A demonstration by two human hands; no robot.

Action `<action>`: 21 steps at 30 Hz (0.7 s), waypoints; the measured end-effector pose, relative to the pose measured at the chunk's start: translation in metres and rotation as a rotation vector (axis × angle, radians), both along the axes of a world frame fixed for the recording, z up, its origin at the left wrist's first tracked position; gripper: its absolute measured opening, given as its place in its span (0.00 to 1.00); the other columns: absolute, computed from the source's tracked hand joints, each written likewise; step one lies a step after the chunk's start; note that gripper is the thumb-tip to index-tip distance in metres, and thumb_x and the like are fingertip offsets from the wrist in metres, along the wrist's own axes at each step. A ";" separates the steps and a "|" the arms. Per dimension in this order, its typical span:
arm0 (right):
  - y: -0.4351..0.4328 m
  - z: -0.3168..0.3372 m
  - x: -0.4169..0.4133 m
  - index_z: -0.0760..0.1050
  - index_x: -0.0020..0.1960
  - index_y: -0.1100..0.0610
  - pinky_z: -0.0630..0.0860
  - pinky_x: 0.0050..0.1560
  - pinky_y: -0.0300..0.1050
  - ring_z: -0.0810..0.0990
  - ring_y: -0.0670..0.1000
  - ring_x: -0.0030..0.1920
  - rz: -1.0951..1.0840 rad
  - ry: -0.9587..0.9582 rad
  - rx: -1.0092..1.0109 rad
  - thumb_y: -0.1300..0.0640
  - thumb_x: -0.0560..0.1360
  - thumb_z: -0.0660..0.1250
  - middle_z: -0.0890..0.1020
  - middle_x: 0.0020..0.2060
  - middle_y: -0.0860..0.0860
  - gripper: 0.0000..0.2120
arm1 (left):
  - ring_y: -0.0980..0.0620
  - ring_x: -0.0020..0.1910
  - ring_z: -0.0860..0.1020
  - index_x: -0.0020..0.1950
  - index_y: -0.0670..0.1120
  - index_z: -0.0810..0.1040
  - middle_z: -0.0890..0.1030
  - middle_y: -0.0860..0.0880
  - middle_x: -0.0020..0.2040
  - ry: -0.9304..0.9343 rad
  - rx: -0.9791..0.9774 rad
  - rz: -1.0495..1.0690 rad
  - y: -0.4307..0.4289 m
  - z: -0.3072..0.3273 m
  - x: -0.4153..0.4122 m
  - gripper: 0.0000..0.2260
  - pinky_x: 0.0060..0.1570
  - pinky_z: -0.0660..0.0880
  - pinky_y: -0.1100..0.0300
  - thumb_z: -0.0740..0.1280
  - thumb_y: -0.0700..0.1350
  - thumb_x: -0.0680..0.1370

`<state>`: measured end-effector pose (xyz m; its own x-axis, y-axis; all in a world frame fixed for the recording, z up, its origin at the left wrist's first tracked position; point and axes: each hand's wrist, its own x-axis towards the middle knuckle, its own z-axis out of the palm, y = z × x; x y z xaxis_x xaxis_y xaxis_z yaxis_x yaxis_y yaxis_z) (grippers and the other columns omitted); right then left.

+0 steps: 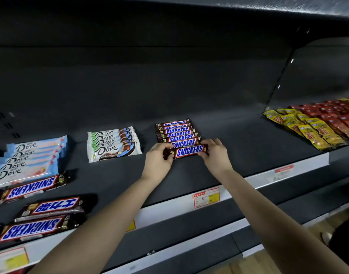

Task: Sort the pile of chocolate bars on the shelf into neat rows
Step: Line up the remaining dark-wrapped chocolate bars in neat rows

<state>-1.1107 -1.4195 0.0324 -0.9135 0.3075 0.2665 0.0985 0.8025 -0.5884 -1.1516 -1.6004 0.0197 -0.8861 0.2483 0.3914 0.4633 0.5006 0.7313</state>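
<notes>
Both hands' fingers [204, 153] pinch the ends of a Snickers bar [186, 151] lying crosswise, logo upright.

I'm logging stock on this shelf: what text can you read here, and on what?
"SNICKERS": the held bar, the row behind it; upside down on two loose bars at left.
"Dove": the white bars and pale blue bars.
"士力架", upside down: one loose bar.
Price tags, yellow and red packets: too small to read.
</notes>
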 end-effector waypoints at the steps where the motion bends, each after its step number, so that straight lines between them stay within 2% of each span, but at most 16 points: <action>1: -0.002 -0.001 -0.002 0.72 0.63 0.59 0.70 0.56 0.38 0.77 0.52 0.55 0.005 0.013 -0.014 0.61 0.75 0.66 0.72 0.60 0.53 0.16 | 0.51 0.50 0.77 0.55 0.44 0.79 0.77 0.47 0.55 0.001 -0.012 0.020 0.000 -0.001 -0.001 0.13 0.53 0.72 0.64 0.67 0.35 0.72; 4: -0.006 -0.005 -0.007 0.72 0.64 0.60 0.70 0.60 0.39 0.76 0.53 0.58 0.032 0.022 -0.011 0.61 0.76 0.65 0.71 0.63 0.54 0.17 | 0.51 0.52 0.76 0.57 0.43 0.79 0.75 0.45 0.56 -0.003 -0.026 0.087 0.001 -0.003 -0.002 0.13 0.52 0.66 0.71 0.66 0.36 0.73; 7: -0.006 -0.008 -0.009 0.71 0.66 0.60 0.68 0.62 0.38 0.73 0.52 0.61 0.033 0.034 -0.013 0.60 0.76 0.65 0.68 0.65 0.54 0.18 | 0.50 0.53 0.75 0.58 0.42 0.78 0.73 0.45 0.56 -0.002 -0.035 0.119 0.002 -0.003 -0.003 0.13 0.55 0.66 0.70 0.66 0.36 0.74; 10: -0.006 -0.010 -0.008 0.71 0.66 0.58 0.69 0.64 0.42 0.73 0.52 0.61 0.024 0.042 -0.033 0.59 0.76 0.65 0.67 0.66 0.54 0.19 | 0.49 0.54 0.75 0.58 0.41 0.78 0.73 0.44 0.56 0.007 -0.037 0.129 0.003 -0.004 -0.004 0.13 0.55 0.65 0.71 0.66 0.36 0.74; 16: -0.009 -0.007 -0.006 0.69 0.65 0.57 0.73 0.59 0.45 0.77 0.54 0.57 0.005 0.062 -0.078 0.60 0.76 0.66 0.72 0.61 0.55 0.19 | 0.49 0.54 0.74 0.59 0.42 0.78 0.73 0.43 0.57 0.000 -0.042 0.135 0.002 -0.005 -0.006 0.13 0.54 0.64 0.72 0.66 0.36 0.75; 21: -0.012 -0.006 -0.005 0.67 0.67 0.58 0.70 0.57 0.41 0.75 0.55 0.58 0.001 0.028 -0.040 0.60 0.77 0.63 0.71 0.62 0.56 0.19 | 0.48 0.51 0.76 0.56 0.42 0.77 0.74 0.44 0.55 -0.046 0.027 0.168 0.000 -0.002 -0.007 0.12 0.51 0.64 0.72 0.68 0.35 0.73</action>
